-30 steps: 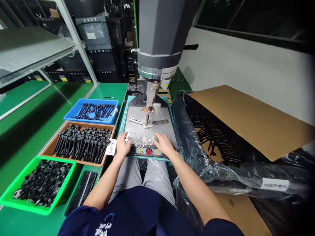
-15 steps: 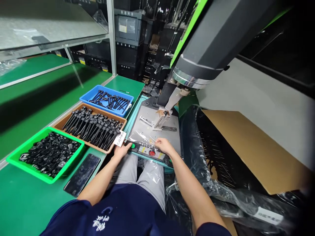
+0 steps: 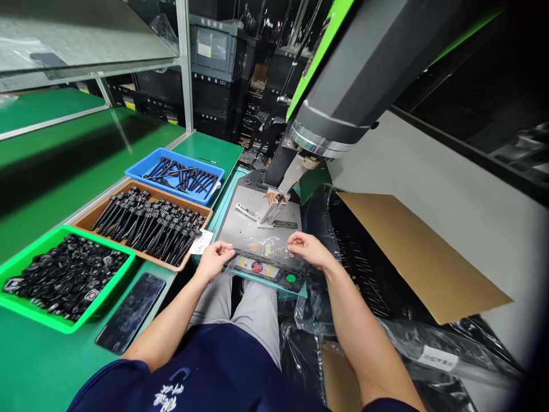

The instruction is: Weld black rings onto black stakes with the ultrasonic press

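Note:
Thin clear plastic film (image 3: 277, 245), perhaps a bag, stretches between my hands above the front of a machine base. My left hand (image 3: 215, 258) pinches its left side near the panel's left end. On the other side, my right hand (image 3: 309, 249) has its fingers closed on the film's right part. Beneath the film lies the control panel (image 3: 257, 267), with a red button in the middle and a green button (image 3: 290, 278) at the right. Behind it, a small metal fixture (image 3: 270, 210) stands on the grey plate (image 3: 234, 229), under the machine's slanted head (image 3: 326, 129).
Left on the green bench are a blue tray (image 3: 132, 171) and a brown tray (image 3: 81, 220) of black stemmed parts. Nearer are a green tray (image 3: 68, 326) of small black pieces and a phone (image 3: 131, 313). Cardboard (image 3: 424, 252) and plastic-wrapped goods lie right.
My left hand has come up off the panel's left green button and now pinches the film. My right hand has moved right, uncovering the right green button. The film now spans between both hands.

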A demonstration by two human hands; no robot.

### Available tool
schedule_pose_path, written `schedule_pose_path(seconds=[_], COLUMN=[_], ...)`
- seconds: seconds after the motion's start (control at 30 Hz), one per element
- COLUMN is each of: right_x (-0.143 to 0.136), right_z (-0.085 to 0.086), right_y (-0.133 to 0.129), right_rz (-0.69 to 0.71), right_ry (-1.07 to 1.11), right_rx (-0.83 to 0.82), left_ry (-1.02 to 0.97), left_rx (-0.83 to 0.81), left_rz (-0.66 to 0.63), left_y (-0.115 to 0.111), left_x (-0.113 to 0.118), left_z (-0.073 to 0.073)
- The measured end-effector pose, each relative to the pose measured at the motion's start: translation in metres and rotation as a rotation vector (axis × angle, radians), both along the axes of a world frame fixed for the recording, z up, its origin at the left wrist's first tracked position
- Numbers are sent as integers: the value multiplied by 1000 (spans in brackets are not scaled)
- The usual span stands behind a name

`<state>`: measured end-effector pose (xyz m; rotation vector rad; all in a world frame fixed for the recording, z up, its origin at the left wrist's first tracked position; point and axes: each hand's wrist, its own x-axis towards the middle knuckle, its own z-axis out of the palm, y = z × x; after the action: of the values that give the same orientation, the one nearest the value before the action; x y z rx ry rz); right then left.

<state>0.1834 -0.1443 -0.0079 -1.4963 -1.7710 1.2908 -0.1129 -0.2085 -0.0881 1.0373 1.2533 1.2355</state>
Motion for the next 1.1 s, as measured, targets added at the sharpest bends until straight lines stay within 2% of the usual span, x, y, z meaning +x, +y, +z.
schedule_pose_path(seconds=[0.07, 0.17, 0.23, 0.33, 0.47, 0.6, 0.7, 0.8, 0.97, 1.1], right_x=[11, 25, 31, 38, 40, 39, 36, 30, 8, -15], right_z=[20, 52, 74, 108, 147, 166, 163, 148, 107, 70], right_y=[2, 7, 12, 21, 33, 34, 21, -4, -56, -93], right_rz=[8, 30, 49, 89, 147, 131, 50, 1, 52, 58], right_ry=[-2, -12, -23, -60, -126, -150, -113, -2, 283, 556], right_rx=[-13, -18, -3, 34, 111, 173, 186, 109, -102, -204], left_ry=[-88, -274, -412, -566, -592, -479, -377, -226, 107, 267], left_rx=[30, 0, -58, -70, 5, 89, 158, 210, 198, 155], left_rz=[-65, -285, -444, -596, -678, -596, -577, -609, -723, -836], left_y=[6, 15, 20, 25, 36, 56, 72, 85, 93, 92], left_x=[2, 5, 9, 21, 39, 41, 28, 8, -21, -30], left_z=[21, 50, 66, 83, 96, 112, 135, 171, 233, 258])
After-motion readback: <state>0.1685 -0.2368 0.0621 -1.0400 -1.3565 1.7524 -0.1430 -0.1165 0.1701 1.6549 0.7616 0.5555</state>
